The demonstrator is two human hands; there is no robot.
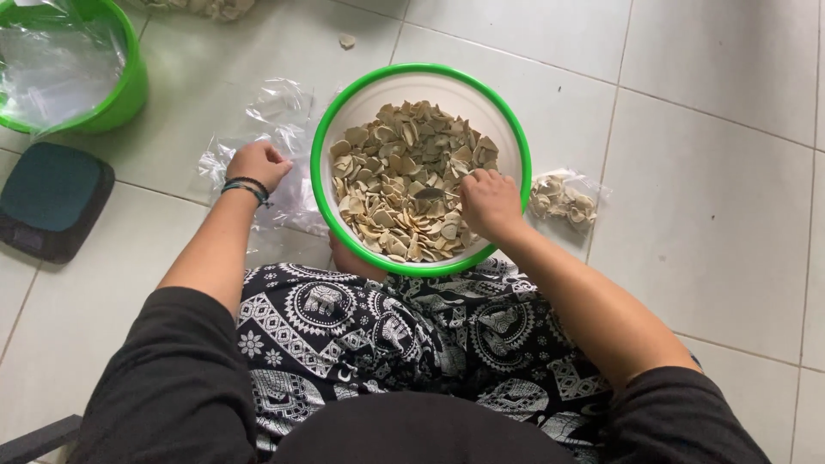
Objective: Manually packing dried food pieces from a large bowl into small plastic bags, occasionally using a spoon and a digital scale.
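Note:
A white basin with a green rim (322,137) sits on the tiled floor in front of my crossed legs, filled with several pale, curled dried chips (395,172). My right hand (488,202) is inside the basin at its right side, fingers closed around a small metal spoon (430,194) that lies on the chips. My left hand (258,163), with dark bands at the wrist, rests left of the basin on a pile of clear plastic bags (275,112), fingers curled onto the plastic.
A filled clear bag of chips (563,199) lies right of the basin. A dark kitchen scale (50,199) sits at the left. A green bucket lined with clear plastic (129,90) stands at the top left. One loose chip (346,40) lies beyond the basin.

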